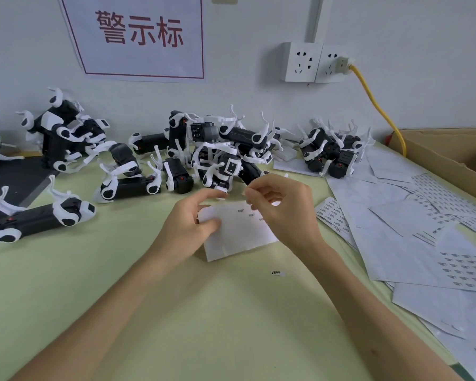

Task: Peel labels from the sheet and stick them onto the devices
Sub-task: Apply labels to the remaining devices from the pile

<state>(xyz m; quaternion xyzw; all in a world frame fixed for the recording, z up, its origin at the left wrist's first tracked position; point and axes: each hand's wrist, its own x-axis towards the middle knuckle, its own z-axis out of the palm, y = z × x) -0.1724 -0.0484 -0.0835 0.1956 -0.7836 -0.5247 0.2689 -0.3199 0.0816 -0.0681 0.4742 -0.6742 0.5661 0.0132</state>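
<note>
Pale green tabletop [176,312]: left hand [188,224] pinches white paper label sheet [237,235], right hand [280,207] apparently pinches tiny white label [244,192]; it could fold on itself short of far-edge black-and-white devices [217,149].

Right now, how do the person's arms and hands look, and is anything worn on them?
Both forearms are bare, with no sleeves in view. The left hand and the right hand wear no gloves, and no ring, watch or bracelet shows.

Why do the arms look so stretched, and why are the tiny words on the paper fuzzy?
Head view: the wide-angle lens stretches the edges, so the forearms fan out; light is soft, shadows faint; the print on the label sheet in the left hand is small and slightly blurred.
</note>
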